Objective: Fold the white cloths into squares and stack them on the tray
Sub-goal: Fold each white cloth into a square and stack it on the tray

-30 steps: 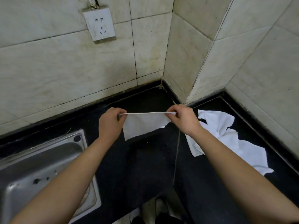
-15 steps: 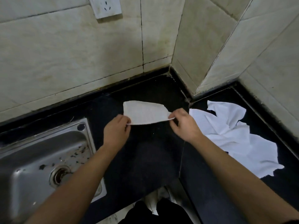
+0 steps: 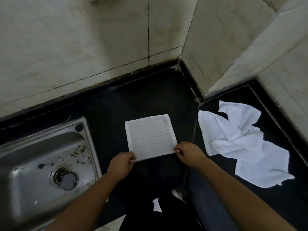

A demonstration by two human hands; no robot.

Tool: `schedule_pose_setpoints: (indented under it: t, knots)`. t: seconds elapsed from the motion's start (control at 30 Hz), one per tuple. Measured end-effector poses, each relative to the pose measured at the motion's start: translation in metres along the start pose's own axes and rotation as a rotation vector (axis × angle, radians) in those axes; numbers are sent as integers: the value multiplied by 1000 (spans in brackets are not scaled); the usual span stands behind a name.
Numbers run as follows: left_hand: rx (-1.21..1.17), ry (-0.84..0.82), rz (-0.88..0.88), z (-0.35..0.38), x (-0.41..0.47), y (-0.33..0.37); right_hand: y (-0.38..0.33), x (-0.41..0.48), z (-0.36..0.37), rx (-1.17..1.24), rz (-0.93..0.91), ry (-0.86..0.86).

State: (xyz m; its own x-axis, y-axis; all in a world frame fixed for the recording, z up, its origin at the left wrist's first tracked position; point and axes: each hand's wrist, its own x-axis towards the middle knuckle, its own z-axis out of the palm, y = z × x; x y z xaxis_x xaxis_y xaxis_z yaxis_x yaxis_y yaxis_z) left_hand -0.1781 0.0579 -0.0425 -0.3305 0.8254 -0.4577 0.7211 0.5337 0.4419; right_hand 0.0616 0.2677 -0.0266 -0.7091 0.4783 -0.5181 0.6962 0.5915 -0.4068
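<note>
Two near corners of one white cloth [image 3: 150, 139] are pinched, one in each hand, on the black counter [image 3: 141, 97].

Far left sits a steel sink [image 3: 41, 164] with specks of dirt round its drain; the cloth lies well clear of it, probably to keep it clean. The left hand [image 3: 120, 164] pinches the near left corner between thumb and fingers. The cloth is spread flat, grid side up, its far edge toward the tiled wall. The right hand [image 3: 188, 154] pinches the near right corner the same way, so the near edge runs taut between the two. That grip looks meant to keep the edge straight for carrying it over to the far side. Further right, apart from the spread cloth, a loose heap of cloths [image 3: 241, 144] waits unfolded. No tray is in view.
</note>
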Motion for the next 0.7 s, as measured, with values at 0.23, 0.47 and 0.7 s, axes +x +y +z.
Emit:
schedule_pose_setpoints:
  t: [0.23,0.47,0.7]
  knots:
    - [-635,260,-369,-37,42,8,-6,40,-29,467,194,220]
    - [-938,431,-559,-48,86,9,-18,92,-41,722,333,349]
    - [-684,437,-597,-56,113,5,-18,113,-35,597,330,379]
